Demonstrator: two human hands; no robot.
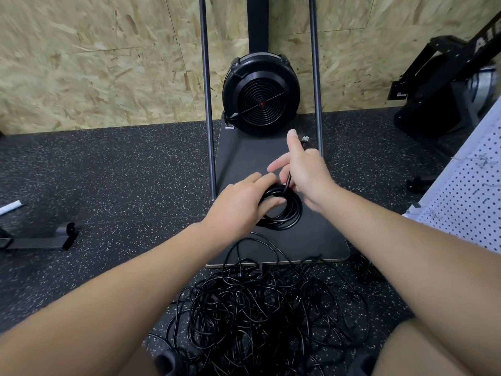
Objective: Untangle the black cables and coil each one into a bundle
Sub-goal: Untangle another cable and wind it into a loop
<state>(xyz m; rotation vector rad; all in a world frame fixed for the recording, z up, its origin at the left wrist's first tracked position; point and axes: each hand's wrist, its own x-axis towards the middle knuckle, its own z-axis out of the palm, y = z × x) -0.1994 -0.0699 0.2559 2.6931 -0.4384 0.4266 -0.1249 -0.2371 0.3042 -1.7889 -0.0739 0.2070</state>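
Observation:
A round coil of black cable [288,213] is held over the dark platform [311,240]. My left hand [238,204] grips the coil's left side, thumb through the loop. My right hand [303,169] holds the cable's free end upright just above the coil; the plug tip [305,139] sticks out past my fingers. A big tangle of black cables [265,313] lies on the speckled floor between my knees, a few loops reaching onto the platform's near edge.
A black round fan housing [261,96] stands at the platform's far end between two upright metal poles [208,118]. A white perforated panel [469,202] is at the right. Black equipment [439,90] sits far right, a black bracket [40,240] at left.

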